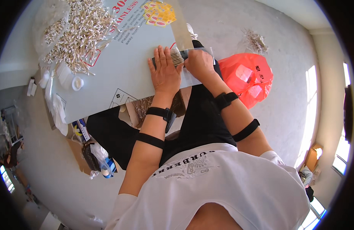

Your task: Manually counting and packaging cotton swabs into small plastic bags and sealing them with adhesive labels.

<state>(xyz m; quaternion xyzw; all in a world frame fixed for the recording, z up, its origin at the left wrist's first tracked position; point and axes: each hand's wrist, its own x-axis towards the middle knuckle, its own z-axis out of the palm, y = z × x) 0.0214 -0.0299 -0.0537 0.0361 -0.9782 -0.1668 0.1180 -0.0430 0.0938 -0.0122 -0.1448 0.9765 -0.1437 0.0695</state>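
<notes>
A: quick q, why's the left hand (165,72) plonked flat like that?

B: tbh looks like it's steadying stuff. Palm down, fingers a bit spread, over a dark flat piece (183,54) near the right-hand corner of the tabletop (135,63). Prob so the row of swabs (176,57) doesn't roll or fan out, cos they're lined up v. neat compared w/ the loose heap (88,30).

A: n the right hand (200,64)?

B: Fingers curled in, knuckles up, w/ clear plastic (190,79) around it. Can't tell if it's pinching the plastic, the dark piece or nothing, fingertips are hidden. If I had to guess, it's bracing that side while the other palm presses.

A: k. n the other bits?

B: imo the heap's off at the far left so loose sticks don't get under the palms. Yellow packets (159,14) are at the far edge, prob to stay reachable but outta the way. Red bag (246,78) sits on the floor (284,46) to the right, no idea what it's for.

A: so where's the row exactly?

B: Right btwn the two hands. It's just right of the left hand's fingers, above the thumb, w/ the right hand near its other side. Can't say 4 sure whether the thumb touches any sticks.
</notes>
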